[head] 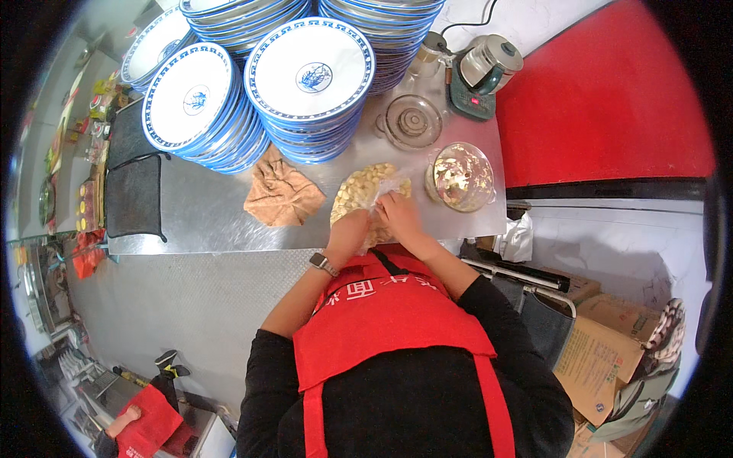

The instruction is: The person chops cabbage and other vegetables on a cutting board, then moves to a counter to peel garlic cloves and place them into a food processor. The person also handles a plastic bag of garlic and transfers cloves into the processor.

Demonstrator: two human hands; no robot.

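A clear plastic bag of peeled garlic cloves [356, 189] lies at the front edge of a steel table [194, 209]. My left hand [350, 230], with a watch on its wrist, grips the bag's plastic from the left. On the other side my right hand [399, 214] pinches the gathered film, its fingers close to the left ones. Part of the bag is hidden under both hands. To the right stands a clear bowl [485, 192] with pale chopped pieces inside and stuck to its wall. Behind the bag rests a round clear lid [413, 121].
Tall stacks of blue-rimmed plates [312, 68] fill the table's back left. A crumpled brown cloth [284, 193] lies before them. An electric glass kettle [491, 63] stands back right. Beside me are a folding chair [544, 320] and cardboard boxes [595, 355]. Another person [150, 417] is at lower left.
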